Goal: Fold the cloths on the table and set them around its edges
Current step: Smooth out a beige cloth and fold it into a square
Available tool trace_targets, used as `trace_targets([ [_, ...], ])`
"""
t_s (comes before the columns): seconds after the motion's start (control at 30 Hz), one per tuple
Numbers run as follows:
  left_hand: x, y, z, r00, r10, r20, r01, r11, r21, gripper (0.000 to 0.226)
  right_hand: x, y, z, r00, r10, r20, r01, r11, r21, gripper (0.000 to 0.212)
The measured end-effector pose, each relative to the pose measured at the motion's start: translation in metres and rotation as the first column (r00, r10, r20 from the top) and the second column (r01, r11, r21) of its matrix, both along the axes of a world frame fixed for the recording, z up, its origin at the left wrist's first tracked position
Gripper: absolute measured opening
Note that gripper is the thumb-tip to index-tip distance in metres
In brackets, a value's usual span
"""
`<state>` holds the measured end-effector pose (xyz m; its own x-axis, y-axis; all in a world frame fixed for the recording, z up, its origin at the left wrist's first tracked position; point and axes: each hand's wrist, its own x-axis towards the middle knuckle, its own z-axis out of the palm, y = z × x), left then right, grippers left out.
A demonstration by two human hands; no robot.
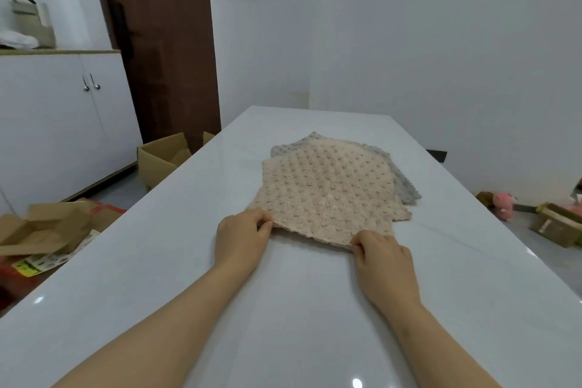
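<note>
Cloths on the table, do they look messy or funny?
A little messy. The pink cloth lies crooked over the grey cloth, so the edges do not line up and grey peeks out at the far and right sides. Nothing looks torn or spilled.

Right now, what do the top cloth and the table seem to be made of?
The beige cloth looks like soft plush fleece, matte, going by its fuzzy nap and rows of raised dots. The table looks like glossy white stone or laminate, I cannot tell which: it shows faint grey veins and bright light glints.
</note>
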<state>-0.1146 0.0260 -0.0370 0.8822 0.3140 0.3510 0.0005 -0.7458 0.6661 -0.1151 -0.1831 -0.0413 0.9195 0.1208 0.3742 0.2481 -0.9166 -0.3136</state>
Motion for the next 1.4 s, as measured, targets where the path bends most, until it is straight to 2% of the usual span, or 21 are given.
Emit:
trace_targets([
  [0.13,-0.023,-0.007,-0.002,0.995,-0.035,0.089,0.023,0.992,0.126,0.017,-0.015,-0.004,-0.001,1.000,-0.016,0.000,0.016,0.999,0.029,0.021],
  [0.33,-0.018,-0.003,-0.008,0.983,-0.163,0.079,0.144,0.968,0.204,0.017,-0.013,-0.007,-0.001,0.998,-0.046,0.046,0.040,0.990,0.137,0.016],
  [0.43,-0.017,0.003,-0.004,0.928,-0.346,0.137,0.255,0.858,0.445,0.025,-0.011,-0.008,0.000,0.998,-0.011,0.066,0.003,0.992,0.125,0.018],
  [0.47,-0.019,0.006,-0.003,0.914,-0.381,0.141,0.274,0.834,0.479,0.027,-0.012,-0.009,0.001,0.998,0.012,0.066,-0.018,0.995,0.099,0.018],
  [0.6,-0.034,0.014,-0.008,0.913,-0.390,0.120,0.307,0.851,0.426,0.030,-0.025,-0.013,0.006,0.994,0.095,0.045,-0.097,0.994,0.048,0.019],
  [0.73,-0.056,0.014,-0.015,0.915,-0.397,0.072,0.295,0.780,0.552,0.027,-0.049,-0.018,0.007,0.994,0.108,-0.002,-0.108,0.994,0.034,0.020],
  [0.83,-0.081,0.018,-0.013,0.905,-0.422,0.056,0.321,0.763,0.561,0.026,-0.070,-0.022,0.010,0.991,0.131,-0.021,-0.131,0.991,0.029,0.020],
  [0.93,-0.110,0.014,-0.004,0.915,-0.400,-0.057,0.359,0.740,0.569,0.033,-0.087,-0.027,0.020,0.980,0.185,-0.068,-0.183,0.982,0.041,0.018],
  [1.03,-0.130,0.012,0.021,0.911,-0.328,-0.252,0.402,0.846,0.351,0.028,-0.097,-0.030,0.030,0.970,0.205,-0.131,-0.188,0.973,0.133,0.017],
  [1.1,-0.130,0.006,0.037,0.932,-0.274,-0.235,0.331,0.909,0.253,0.028,-0.100,-0.030,0.034,0.980,0.166,-0.113,-0.144,0.973,0.180,0.020],
  [1.2,-0.109,-0.006,0.034,0.961,-0.234,-0.146,0.273,0.883,0.382,0.043,-0.099,-0.026,0.035,0.992,0.129,-0.013,-0.127,0.988,0.089,0.022],
  [1.23,-0.101,-0.010,0.030,0.951,-0.248,-0.186,0.306,0.847,0.434,0.050,-0.099,-0.024,0.033,0.989,0.147,-0.018,-0.146,0.989,0.023,0.026],
  [1.3,-0.090,-0.018,0.018,0.898,-0.223,-0.380,0.399,0.778,0.486,0.059,-0.098,-0.022,0.027,0.975,0.190,-0.116,-0.202,0.974,-0.098,0.035],
  [1.33,-0.088,-0.019,0.011,0.863,-0.184,-0.471,0.428,0.761,0.487,0.061,-0.098,-0.022,0.024,0.965,0.204,-0.166,-0.227,0.965,-0.129,0.036],
  [1.4,-0.093,-0.020,0.001,0.827,-0.142,-0.543,0.447,0.753,0.483,0.063,-0.096,-0.024,0.024,0.952,0.223,-0.207,-0.252,0.959,-0.125,0.034],
])
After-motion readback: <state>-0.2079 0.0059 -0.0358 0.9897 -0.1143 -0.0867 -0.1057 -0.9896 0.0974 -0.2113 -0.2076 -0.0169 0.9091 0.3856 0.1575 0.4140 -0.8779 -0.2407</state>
